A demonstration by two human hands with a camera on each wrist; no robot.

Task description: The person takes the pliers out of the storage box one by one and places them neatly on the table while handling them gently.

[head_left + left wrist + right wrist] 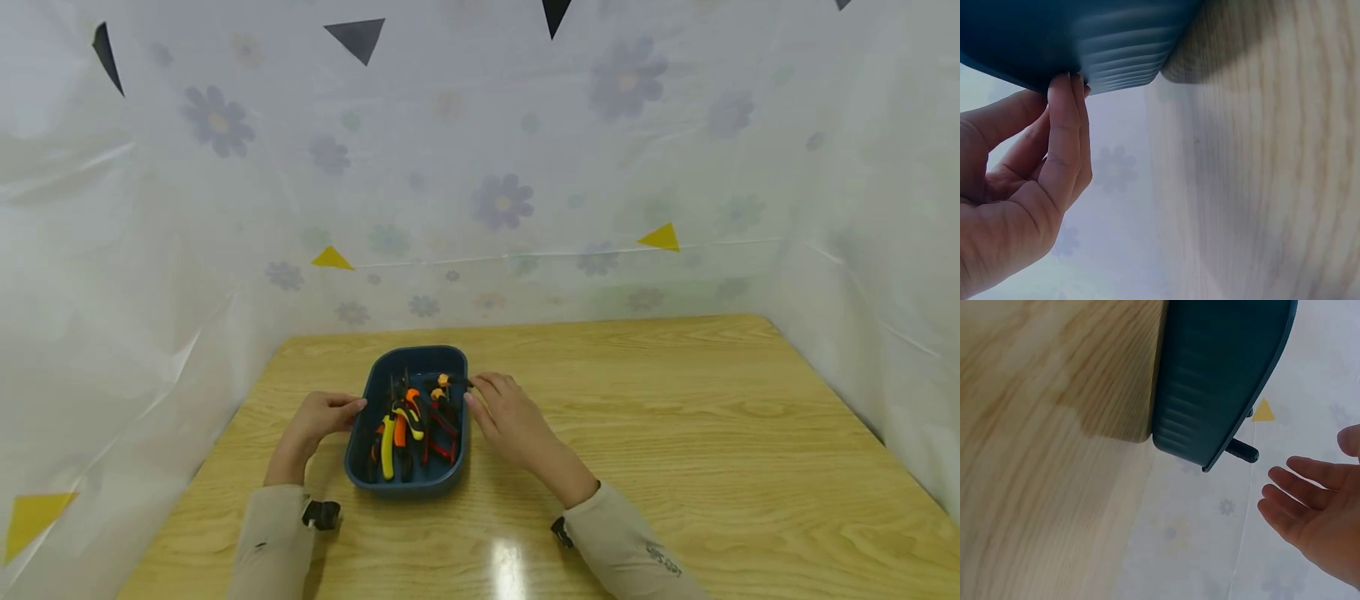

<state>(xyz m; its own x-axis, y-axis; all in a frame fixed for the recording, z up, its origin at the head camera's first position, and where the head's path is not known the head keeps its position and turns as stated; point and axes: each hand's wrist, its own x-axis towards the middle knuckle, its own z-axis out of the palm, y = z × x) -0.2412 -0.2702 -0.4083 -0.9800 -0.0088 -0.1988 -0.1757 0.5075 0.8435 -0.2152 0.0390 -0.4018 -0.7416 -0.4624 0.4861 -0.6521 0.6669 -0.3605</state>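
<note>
A blue plastic bin is standing left of centre on the table, its long axis running away from the person, its far end slanting slightly right. Inside, yellow-handled pliers are pointing their jaws at that far end; a black handle is jutting over the right rim. The bin is showing rounded corners and ribbed sides. The left hand is pinching its left rim in its grip; the right hand is spreading loose, unfilled fingers just beside the handle.

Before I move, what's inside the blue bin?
The bin holds yellow-handled pliers, orange handles, red handles and a black handle poking out. Anything beneath them is hidden.
</note>
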